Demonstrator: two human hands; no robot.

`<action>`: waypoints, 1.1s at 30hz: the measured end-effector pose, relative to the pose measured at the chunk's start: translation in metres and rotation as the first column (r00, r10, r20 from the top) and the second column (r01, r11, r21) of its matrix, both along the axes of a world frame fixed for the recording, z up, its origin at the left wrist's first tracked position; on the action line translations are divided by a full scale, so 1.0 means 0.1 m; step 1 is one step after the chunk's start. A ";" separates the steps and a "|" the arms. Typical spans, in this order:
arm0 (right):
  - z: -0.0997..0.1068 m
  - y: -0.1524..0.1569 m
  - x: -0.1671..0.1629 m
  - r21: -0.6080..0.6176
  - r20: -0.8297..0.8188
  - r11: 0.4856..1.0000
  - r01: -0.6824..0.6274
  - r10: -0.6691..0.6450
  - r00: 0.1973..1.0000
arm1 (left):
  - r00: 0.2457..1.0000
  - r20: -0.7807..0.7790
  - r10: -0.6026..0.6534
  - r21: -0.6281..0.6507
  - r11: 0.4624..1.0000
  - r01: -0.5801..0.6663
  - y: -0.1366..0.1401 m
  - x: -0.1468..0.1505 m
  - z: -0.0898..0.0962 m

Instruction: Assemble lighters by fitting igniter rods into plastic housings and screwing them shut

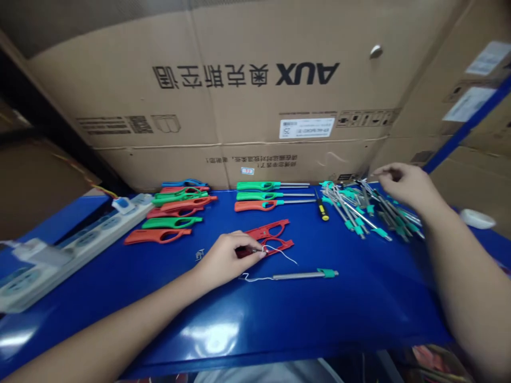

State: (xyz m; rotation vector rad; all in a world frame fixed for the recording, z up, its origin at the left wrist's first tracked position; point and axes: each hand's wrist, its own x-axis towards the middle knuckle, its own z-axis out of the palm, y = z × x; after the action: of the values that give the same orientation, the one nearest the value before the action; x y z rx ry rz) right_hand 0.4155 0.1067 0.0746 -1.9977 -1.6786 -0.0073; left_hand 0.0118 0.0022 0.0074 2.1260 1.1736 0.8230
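My left hand (pixel 229 255) is closed over the near side of two red lighter handle halves (pixel 265 231), its thumb and fingers pinching a thin white wire (pixel 285 255). What else lies inside its grip is hidden. Just below it, a metal tube with a green collar (pixel 301 275) rests on the table, a white wire running from its left end towards the hand. My right hand (pixel 405 183), slightly blurred, hovers at the back of a pile of metal tubes with green collars (pixel 355 210). Its fingers are bent and apart, with nothing visible in them.
Several red, green and blue handle pieces (pixel 171 207) lie at left, beside a white power strip (pixel 91 242). Three lighters with metal tubes (pixel 259 196) lie at the back, near a yellow-black screwdriver (pixel 322 210). Small metal parts (pixel 199 255) sit by my left hand. Cardboard (pixel 239 106) walls the back.
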 end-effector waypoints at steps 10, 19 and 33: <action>-0.16 -0.58 -1.61 -0.404 0.139 0.475 -0.782 0.876 0.461 | 0.977 -0.194 -0.089 0.095 0.989 0.109 -0.09 -0.01 0.09; -0.31 -0.64 -1.56 -0.317 -0.169 0.273 -0.908 0.926 0.337 | 0.923 -0.374 -0.087 0.108 0.985 0.136 -0.13 -0.08 0.21; -0.35 -0.76 -1.63 -0.269 -0.054 0.298 -0.916 0.945 0.324 | 0.898 -0.440 -0.006 0.216 0.970 0.112 0.02 -0.24 0.35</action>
State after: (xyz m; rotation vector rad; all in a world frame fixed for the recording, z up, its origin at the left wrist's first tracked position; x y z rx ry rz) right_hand 0.2524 0.0307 0.0392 -0.7978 -2.8091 0.5557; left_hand -0.0123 0.0040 0.0422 2.6263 1.2689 0.4839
